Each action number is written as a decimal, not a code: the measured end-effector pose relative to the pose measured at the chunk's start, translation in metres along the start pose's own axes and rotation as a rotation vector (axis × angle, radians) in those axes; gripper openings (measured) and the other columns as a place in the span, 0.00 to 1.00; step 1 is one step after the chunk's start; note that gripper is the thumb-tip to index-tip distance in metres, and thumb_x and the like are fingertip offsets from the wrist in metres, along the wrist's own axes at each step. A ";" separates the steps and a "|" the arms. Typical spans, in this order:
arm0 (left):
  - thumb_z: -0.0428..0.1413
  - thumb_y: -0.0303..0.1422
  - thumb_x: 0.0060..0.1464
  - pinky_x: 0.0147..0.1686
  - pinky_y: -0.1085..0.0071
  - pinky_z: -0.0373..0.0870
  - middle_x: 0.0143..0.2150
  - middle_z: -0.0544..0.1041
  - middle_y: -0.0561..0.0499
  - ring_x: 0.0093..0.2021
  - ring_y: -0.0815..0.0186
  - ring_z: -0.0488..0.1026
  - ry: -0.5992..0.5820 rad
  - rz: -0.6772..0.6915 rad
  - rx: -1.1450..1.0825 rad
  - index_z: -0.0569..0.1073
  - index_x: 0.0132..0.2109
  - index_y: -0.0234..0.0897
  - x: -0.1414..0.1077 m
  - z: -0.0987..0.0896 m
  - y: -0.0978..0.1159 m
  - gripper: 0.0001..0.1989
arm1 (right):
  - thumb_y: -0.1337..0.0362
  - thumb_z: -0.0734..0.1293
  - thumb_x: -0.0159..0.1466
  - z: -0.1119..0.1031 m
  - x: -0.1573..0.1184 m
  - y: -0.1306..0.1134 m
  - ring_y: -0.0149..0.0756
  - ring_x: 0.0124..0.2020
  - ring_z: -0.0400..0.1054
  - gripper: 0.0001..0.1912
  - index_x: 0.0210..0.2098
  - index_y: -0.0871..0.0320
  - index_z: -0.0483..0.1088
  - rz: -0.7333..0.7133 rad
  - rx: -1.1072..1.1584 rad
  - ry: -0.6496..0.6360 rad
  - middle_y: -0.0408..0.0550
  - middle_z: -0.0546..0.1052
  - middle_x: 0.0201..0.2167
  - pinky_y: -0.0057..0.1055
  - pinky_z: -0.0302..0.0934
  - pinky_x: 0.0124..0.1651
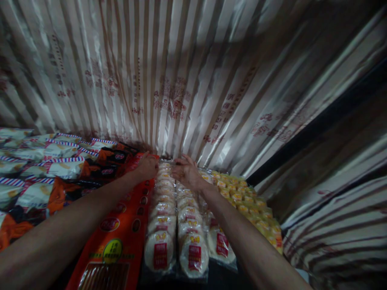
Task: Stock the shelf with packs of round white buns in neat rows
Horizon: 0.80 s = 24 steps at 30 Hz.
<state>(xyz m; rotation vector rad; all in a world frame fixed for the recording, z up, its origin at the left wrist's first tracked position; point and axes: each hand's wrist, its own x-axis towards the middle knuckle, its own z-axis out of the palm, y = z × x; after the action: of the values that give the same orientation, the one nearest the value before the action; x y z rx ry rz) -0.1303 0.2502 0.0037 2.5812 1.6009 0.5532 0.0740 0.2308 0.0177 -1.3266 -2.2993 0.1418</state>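
Note:
My left hand (148, 166) reaches to the far end of a long red-orange snack packet (119, 229), beside a row of white round cakes (160, 245) in clear wrappers. Its fingers are bent and closed, and I cannot make out what is in them. My right hand (187, 173) is over the far end of the neighbouring row of wrapped round cakes (193, 251). Its fingers are apart, pointing forward and left, close to the clear plastic. Dim light and blur hide the fingertips' exact contact.
Left are white packets with striped edges (65, 167) and black-and-orange packets (59, 193). More round cakes (222, 243) and small yellow packs (248, 197) lie right. A striped plastic curtain (172, 96) hangs close behind; a dark bar (302, 129) slants across the right.

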 end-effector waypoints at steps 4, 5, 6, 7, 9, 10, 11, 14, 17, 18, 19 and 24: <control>0.51 0.26 0.46 0.61 0.57 0.45 0.35 0.78 0.48 0.43 0.62 0.71 -0.020 -0.023 0.014 0.74 0.28 0.37 -0.003 -0.002 0.003 0.07 | 0.65 0.72 0.48 0.003 -0.005 0.000 0.50 0.62 0.48 0.05 0.25 0.49 0.75 0.000 -0.018 -0.059 0.43 0.73 0.49 0.52 0.42 0.59; 0.50 0.27 0.47 0.61 0.57 0.45 0.36 0.78 0.48 0.44 0.62 0.71 -0.019 -0.031 0.018 0.74 0.30 0.37 -0.004 -0.004 0.004 0.07 | 0.66 0.72 0.48 0.005 -0.005 0.000 0.51 0.62 0.48 0.05 0.25 0.49 0.75 0.009 -0.014 -0.052 0.43 0.73 0.49 0.53 0.42 0.59; 0.50 0.27 0.48 0.61 0.58 0.46 0.37 0.78 0.48 0.44 0.62 0.71 -0.013 -0.041 0.025 0.74 0.31 0.36 -0.005 -0.007 0.005 0.08 | 0.67 0.72 0.47 0.007 -0.006 0.001 0.51 0.62 0.49 0.06 0.25 0.50 0.75 0.018 -0.008 -0.041 0.43 0.73 0.49 0.53 0.42 0.59; 0.50 0.27 0.49 0.61 0.58 0.46 0.38 0.78 0.47 0.45 0.62 0.71 -0.006 -0.048 0.035 0.74 0.32 0.35 -0.006 -0.009 0.006 0.08 | 0.67 0.72 0.48 0.008 -0.006 0.002 0.50 0.62 0.49 0.05 0.25 0.50 0.75 0.025 0.000 -0.027 0.44 0.73 0.49 0.53 0.42 0.59; 0.49 0.27 0.50 0.60 0.59 0.48 0.39 0.78 0.45 0.45 0.62 0.71 -0.003 -0.044 0.056 0.74 0.33 0.34 -0.008 -0.016 0.008 0.09 | 0.66 0.71 0.50 0.011 -0.007 0.004 0.49 0.62 0.51 0.04 0.26 0.51 0.75 0.017 0.018 -0.008 0.46 0.74 0.49 0.52 0.43 0.59; 0.49 0.28 0.51 0.60 0.59 0.49 0.38 0.78 0.44 0.45 0.61 0.72 -0.011 -0.032 0.067 0.75 0.32 0.33 -0.009 -0.018 0.008 0.10 | 0.66 0.70 0.51 0.012 -0.008 0.005 0.48 0.61 0.52 0.04 0.27 0.51 0.75 0.008 0.025 -0.001 0.47 0.74 0.48 0.51 0.44 0.59; 0.49 0.28 0.51 0.59 0.59 0.51 0.36 0.78 0.44 0.44 0.61 0.72 -0.022 -0.016 0.075 0.75 0.31 0.33 -0.011 -0.021 0.009 0.10 | 0.66 0.69 0.51 0.012 -0.008 0.006 0.47 0.60 0.54 0.04 0.27 0.52 0.76 0.004 0.030 0.007 0.47 0.75 0.47 0.50 0.44 0.59; 0.50 0.30 0.51 0.52 0.60 0.59 0.31 0.78 0.46 0.39 0.60 0.73 -0.087 0.039 0.072 0.75 0.27 0.35 -0.015 -0.024 0.009 0.10 | 0.68 0.68 0.52 0.013 -0.009 0.007 0.44 0.57 0.59 0.05 0.26 0.52 0.75 0.008 0.024 0.001 0.47 0.76 0.43 0.49 0.44 0.60; 0.52 0.30 0.50 0.48 0.63 0.61 0.30 0.78 0.48 0.38 0.61 0.72 -0.127 0.068 0.047 0.75 0.26 0.35 -0.019 -0.022 0.011 0.09 | 0.68 0.67 0.52 0.012 -0.009 0.006 0.45 0.58 0.58 0.05 0.25 0.53 0.75 0.009 0.005 -0.007 0.47 0.76 0.43 0.49 0.45 0.60; 0.52 0.29 0.49 0.49 0.63 0.60 0.30 0.78 0.48 0.38 0.61 0.72 -0.127 0.069 0.040 0.75 0.26 0.35 -0.019 -0.022 0.012 0.08 | 0.68 0.66 0.52 0.012 -0.008 0.005 0.45 0.59 0.57 0.05 0.24 0.53 0.74 0.010 -0.001 0.000 0.47 0.76 0.43 0.49 0.44 0.60; 0.52 0.28 0.48 0.49 0.63 0.60 0.30 0.78 0.48 0.39 0.61 0.72 -0.121 0.064 0.035 0.75 0.27 0.35 -0.020 -0.021 0.013 0.07 | 0.69 0.66 0.52 0.011 -0.008 0.004 0.45 0.59 0.55 0.05 0.24 0.53 0.74 0.015 -0.005 0.014 0.46 0.76 0.43 0.49 0.44 0.60; 0.51 0.26 0.48 0.48 0.63 0.60 0.30 0.77 0.47 0.39 0.61 0.71 -0.060 0.023 0.019 0.74 0.27 0.34 -0.020 -0.021 0.016 0.08 | 0.67 0.65 0.54 0.011 -0.009 0.002 0.45 0.60 0.54 0.06 0.24 0.52 0.73 0.062 0.005 0.088 0.46 0.76 0.43 0.50 0.44 0.60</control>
<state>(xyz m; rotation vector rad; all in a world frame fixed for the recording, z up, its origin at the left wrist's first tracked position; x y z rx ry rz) -0.1314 0.2222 0.0215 2.6067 1.5674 0.4593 0.0748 0.2259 0.0043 -1.3741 -2.1846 0.1067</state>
